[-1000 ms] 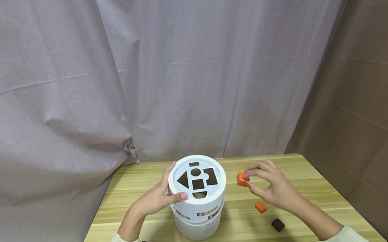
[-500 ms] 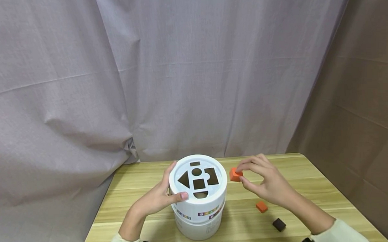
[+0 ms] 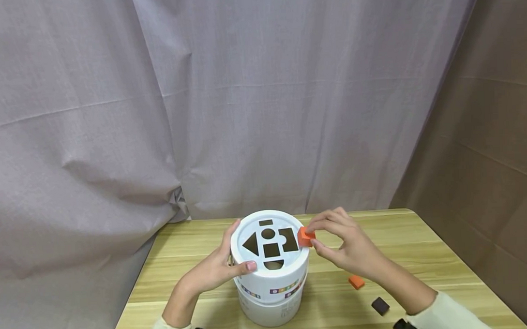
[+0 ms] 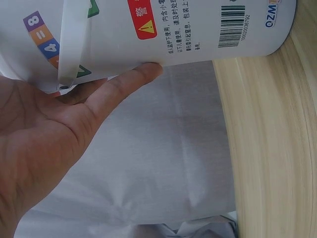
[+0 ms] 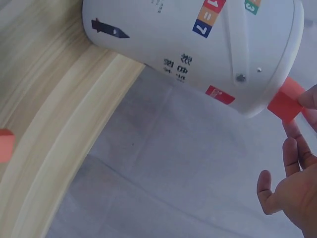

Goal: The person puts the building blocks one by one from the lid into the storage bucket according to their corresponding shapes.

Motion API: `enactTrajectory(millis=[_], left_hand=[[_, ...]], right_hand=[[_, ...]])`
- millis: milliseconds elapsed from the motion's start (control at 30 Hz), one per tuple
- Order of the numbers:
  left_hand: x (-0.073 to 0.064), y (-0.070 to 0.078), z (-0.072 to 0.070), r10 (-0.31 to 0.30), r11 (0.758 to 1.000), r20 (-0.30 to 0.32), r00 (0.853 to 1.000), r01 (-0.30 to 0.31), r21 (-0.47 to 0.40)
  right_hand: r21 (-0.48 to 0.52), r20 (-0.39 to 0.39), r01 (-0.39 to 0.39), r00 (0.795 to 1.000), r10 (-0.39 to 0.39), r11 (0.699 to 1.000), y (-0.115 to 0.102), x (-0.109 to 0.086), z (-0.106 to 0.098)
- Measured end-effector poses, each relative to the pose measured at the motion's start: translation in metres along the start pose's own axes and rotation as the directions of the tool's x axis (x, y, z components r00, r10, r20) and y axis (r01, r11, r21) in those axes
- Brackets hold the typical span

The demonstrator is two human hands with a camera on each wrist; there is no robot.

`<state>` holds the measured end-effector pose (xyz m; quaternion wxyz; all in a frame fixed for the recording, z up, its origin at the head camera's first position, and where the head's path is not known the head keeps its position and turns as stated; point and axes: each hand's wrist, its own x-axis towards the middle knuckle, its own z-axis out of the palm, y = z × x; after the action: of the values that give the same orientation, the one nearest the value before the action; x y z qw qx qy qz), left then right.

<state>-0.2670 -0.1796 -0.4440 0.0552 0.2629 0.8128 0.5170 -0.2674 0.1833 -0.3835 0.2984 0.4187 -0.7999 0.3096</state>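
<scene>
A white round bucket with printed sums stands on the table, its lid cut with several shaped holes, among them a triangle, a circle and a square. My left hand holds it at the left, thumb over the lid's rim and fingers along the side. Between thumb and fingertips my right hand pinches an orange block. In the head view the block overlaps the lid's right rim. In the right wrist view the orange block is right at the rim.
A smaller orange block and a dark block lie on the wooden table, right of the bucket. Grey curtains hang behind the table, with a brown-grey cloth along the right side.
My right hand has moved left with the orange block, from beside the bucket to the lid's right rim. My left hand keeps its hold on the bucket.
</scene>
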Motion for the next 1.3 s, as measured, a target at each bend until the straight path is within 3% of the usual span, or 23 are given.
enactTrajectory(millis=[233, 467, 1300], left_hand=[[0.0, 0.001, 0.0, 0.0, 1.0, 0.0, 1.0, 0.0, -0.006], [0.0, 0.002, 0.001, -0.005, 1.0, 0.001, 1.0, 0.005, -0.002], [0.002, 0.002, 0.004, -0.017, 1.0, 0.01, 1.0, 0.017, -0.014]], right_hand=[[-0.002, 0.031, -0.04, 0.999, 0.04, 0.999, -0.005, 0.006, 0.008], [0.032, 0.011, 0.022, 1.0, -0.022, 0.999, -0.008, 0.013, 0.018], [0.105, 0.047, 0.032, 0.998, -0.038, 0.994, -0.017, 0.023, 0.05]])
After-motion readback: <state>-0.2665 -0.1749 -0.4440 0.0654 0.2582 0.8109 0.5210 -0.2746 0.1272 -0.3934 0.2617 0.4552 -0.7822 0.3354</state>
